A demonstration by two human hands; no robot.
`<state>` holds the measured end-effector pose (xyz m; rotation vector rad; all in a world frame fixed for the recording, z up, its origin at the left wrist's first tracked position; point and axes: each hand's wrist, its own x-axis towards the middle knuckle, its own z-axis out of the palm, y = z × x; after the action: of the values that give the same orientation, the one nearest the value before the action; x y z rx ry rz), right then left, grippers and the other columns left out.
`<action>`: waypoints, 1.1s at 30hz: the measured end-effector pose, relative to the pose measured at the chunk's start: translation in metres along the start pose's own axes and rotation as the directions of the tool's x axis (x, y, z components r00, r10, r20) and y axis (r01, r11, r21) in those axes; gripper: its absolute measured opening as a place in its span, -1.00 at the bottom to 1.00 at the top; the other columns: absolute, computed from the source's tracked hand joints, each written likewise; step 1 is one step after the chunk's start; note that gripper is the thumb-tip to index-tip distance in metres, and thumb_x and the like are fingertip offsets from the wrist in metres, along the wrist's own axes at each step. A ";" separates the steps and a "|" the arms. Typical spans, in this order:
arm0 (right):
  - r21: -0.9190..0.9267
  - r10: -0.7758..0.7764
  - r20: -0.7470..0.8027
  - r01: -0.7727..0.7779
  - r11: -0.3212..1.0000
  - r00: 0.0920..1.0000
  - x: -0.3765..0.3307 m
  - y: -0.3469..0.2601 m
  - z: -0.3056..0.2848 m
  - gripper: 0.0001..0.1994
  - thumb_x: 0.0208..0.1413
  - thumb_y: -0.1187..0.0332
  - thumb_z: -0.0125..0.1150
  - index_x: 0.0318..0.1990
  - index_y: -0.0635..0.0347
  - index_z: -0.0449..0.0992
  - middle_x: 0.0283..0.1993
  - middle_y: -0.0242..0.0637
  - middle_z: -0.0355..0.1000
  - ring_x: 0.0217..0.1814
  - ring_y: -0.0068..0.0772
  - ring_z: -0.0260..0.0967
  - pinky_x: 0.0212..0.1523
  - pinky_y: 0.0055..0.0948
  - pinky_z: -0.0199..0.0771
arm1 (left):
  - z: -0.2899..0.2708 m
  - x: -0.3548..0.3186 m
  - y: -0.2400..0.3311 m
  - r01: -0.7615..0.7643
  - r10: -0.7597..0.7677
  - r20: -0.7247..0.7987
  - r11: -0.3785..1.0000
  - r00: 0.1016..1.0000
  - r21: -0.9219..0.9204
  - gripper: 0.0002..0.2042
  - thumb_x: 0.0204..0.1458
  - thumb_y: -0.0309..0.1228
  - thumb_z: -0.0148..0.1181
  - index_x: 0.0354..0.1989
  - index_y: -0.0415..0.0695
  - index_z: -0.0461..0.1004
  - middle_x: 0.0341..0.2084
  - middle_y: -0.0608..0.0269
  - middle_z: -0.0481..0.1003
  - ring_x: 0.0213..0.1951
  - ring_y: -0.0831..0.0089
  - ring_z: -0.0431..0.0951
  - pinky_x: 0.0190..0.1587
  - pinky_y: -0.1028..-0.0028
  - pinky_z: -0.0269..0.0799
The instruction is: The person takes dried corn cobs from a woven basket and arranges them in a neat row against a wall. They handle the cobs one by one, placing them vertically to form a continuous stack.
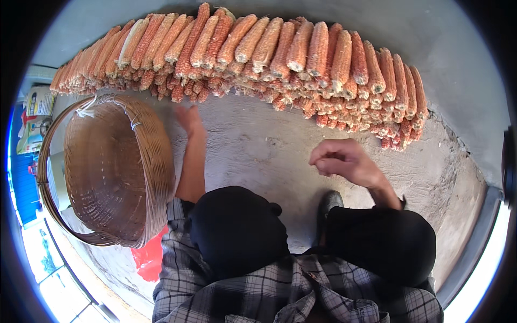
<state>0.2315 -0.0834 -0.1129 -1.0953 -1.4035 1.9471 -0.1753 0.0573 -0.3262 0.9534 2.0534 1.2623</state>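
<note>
One basket (116, 172) is seen, woven and round, tipped on its side with the hollow turned toward the camera and a thin hoop handle arched around it. One long stack of corn cobs (258, 59) is laid against the wall; the cobs are orange-red, piled in several layers, and too many and too overlapped to be counted exactly. One red bag (148, 258) is glimpsed under the basket's lower edge. Two hands are in view.

The stack is spread across the top of the picture, beyond both hands. The left hand (188, 118) is stretched forward over the concrete floor (258, 151), its fingertips just below the lowest cobs near the stack's left-middle part; whether a cob is touched cannot be told. Its fingers are held out fairly straight and together, and nothing is gripped. The basket's rim is just beside the left forearm.

The right hand (342, 161) is raised above the floor, well short of the stack. Its fingers are curled loosely inward toward the palm; whether anything small is enclosed cannot be told.
</note>
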 end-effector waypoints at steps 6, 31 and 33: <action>0.081 0.132 -0.013 -0.131 0.988 0.991 0.006 0.071 0.006 -0.90 0.12 0.42 0.14 -0.24 0.19 0.53 -0.43 -0.48 0.43 -0.40 -0.69 0.31 -0.38 -0.61 0.35 | 0.050 -0.136 0.097 0.187 -0.007 0.654 0.960 0.756 -0.207 -0.84 0.06 -0.33 0.21 -0.31 -0.18 0.54 -0.50 0.35 0.50 -0.48 0.61 0.45 -0.38 0.57 0.43; 0.087 0.029 -0.323 -0.001 0.996 0.946 0.012 0.071 -0.035 -0.89 0.11 0.43 0.17 -0.23 0.24 0.53 -0.44 -0.48 0.42 -0.46 -0.70 0.32 -0.39 -0.64 0.36 | 0.075 -0.118 0.112 0.003 0.157 0.690 0.974 0.706 -0.225 -0.70 0.17 -0.24 0.10 -0.42 -0.25 0.53 -0.63 0.30 0.47 -0.64 0.63 0.40 -0.60 0.61 0.33; 0.128 0.057 -0.323 -0.016 0.992 0.945 0.012 0.075 -0.035 -0.88 0.11 0.42 0.16 -0.24 0.25 0.52 -0.45 -0.47 0.41 -0.46 -0.70 0.32 -0.39 -0.64 0.36 | 0.079 -0.114 0.114 -0.014 0.150 0.677 0.979 0.721 -0.202 -0.70 0.17 -0.26 0.10 -0.43 -0.27 0.53 -0.65 0.29 0.47 -0.65 0.62 0.40 -0.61 0.60 0.33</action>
<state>0.2585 -0.0816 -0.1922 -1.3218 -1.0773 1.7509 -0.0153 0.0428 -0.2462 1.2092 1.2917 0.9088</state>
